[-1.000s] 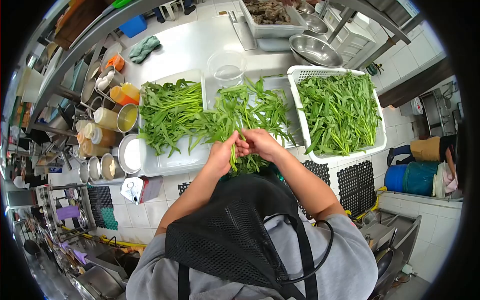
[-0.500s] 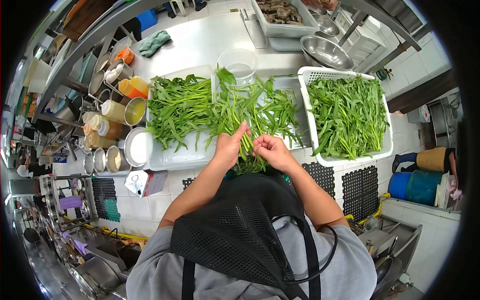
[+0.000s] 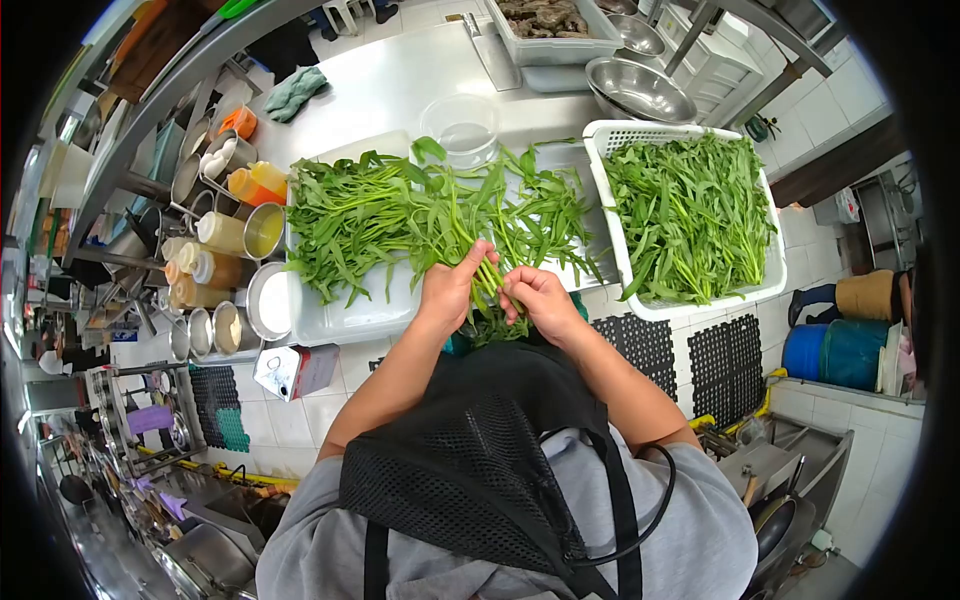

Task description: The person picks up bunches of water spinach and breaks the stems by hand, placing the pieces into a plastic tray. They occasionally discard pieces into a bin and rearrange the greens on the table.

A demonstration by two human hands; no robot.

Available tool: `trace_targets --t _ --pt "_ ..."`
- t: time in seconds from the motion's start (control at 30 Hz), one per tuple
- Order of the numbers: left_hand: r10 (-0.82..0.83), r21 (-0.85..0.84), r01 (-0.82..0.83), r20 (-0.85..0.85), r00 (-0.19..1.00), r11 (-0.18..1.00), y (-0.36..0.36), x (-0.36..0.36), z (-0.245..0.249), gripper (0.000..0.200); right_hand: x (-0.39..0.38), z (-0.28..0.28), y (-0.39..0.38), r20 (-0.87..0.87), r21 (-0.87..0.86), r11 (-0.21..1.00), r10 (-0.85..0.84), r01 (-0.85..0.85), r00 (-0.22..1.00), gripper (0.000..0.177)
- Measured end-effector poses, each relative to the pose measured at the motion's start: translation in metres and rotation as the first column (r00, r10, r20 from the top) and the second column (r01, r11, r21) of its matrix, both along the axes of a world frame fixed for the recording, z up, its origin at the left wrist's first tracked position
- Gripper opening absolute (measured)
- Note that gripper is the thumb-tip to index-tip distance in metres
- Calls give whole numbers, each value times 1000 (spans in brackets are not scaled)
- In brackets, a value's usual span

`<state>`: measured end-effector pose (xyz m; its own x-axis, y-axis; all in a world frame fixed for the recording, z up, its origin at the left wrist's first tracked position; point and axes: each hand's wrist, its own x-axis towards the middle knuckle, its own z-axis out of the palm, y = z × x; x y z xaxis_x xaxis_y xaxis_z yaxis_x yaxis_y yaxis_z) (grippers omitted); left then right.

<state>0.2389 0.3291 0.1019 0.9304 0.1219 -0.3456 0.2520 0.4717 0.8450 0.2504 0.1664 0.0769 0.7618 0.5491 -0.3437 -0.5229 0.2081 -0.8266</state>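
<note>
A bunch of water spinach (image 3: 457, 222) is held in front of my body, its leafy tops pointing away over the trays. My left hand (image 3: 447, 292) is closed around its stems, thumb on top. Close by on the right, my right hand (image 3: 545, 302) pinches the lower stem ends between thumb and fingers. Just beyond lies a pile of water spinach (image 3: 350, 215) in a clear plastic tray (image 3: 365, 315). Loose water spinach stalks (image 3: 550, 215) are spread to the right of the bunch. More greens show below my hands, partly hidden.
A white basket (image 3: 655, 312) full of water spinach stands right. Beyond are a round clear tub (image 3: 460, 125), a cleaver (image 3: 490, 55), a steel bowl (image 3: 640, 90) and a green cloth (image 3: 295, 92). Sauce bottles (image 3: 220, 233) and a container of white powder (image 3: 270, 300) line the left.
The held bunch now leans more to the left, over the pile in the tray. My hands stay close together on the stems. The view has shifted slightly.
</note>
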Motion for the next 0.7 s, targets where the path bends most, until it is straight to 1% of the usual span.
trace_targets --t 0.07,0.1,0.13,0.17,0.2,0.23,0.27,0.3,0.33,0.37,0.4,0.43,0.5,0.53,0.57,0.63,0.7 --pt "13 33 -13 -9 1000 999 2 2 -1 29 0 10 1 65 10 1000 -26 26 998 7" --pt "68 29 -67 -28 997 997 5 3 -4 30 1 11 1 66 11 1000 -25 24 998 7" --pt "122 26 -121 -46 992 992 7 4 -6 31 2 12 1 104 24 995 -94 92 990 8" --pt "123 28 -122 -45 991 992 9 5 -7 31 3 15 2 141 39 986 -164 160 976 9" --pt "171 10 -171 -60 983 985 12 5 -9 32 3 18 2 152 6 977 -210 211 966 6" --pt "218 -8 -220 -75 973 976 13 6 -8 33 3 18 2 153 7 977 -209 211 966 6" --pt "206 -31 -209 -60 977 978 13 6 -8 29 3 16 2 264 -39 973 -211 229 941 7" --pt "208 -30 -210 -60 976 977 11 5 -7 29 2 16 1 371 -83 965 -203 250 906 8" --pt "173 -12 -173 -22 985 985 7 5 -4 27 0 16 2 370 -82 965 -202 248 907 8" --pt "139 7 -139 17 990 990 3 4 -1 25 -3 18 2 512 -205 943 -127 264 850 10" --pt "136 10 -136 8 991 991 0 3 0 21 -6 19 3 633 -318 901 -31 296 774 12" --pt "139 10 -139 10 990 990 -1 3 0 21 -7 19 3 634 -316 902 -30 294 773 12" --pt "89 65 -92 44 995 994 -2 3 -2 21 -8 19 2 741 -437 832 118 341 661 13" --pt "92 50 -93 12 996 994 -1 3 -2 21 -9 18 3 690 -385 872 53 304 722 13" --pt "91 52 -91 12 996 994 -1 3 -2 21 -9 16 4 690 -384 871 51 305 722 13" --pt "82 6 -82 12 997 997 0 1 -1 21 -9 8 5 533 -289 922 -68 257 843 13" --pt "61 23 -62 15 998 998 1 1 -4 21 -8 2 5 529 -300 925 -43 234 848 13"
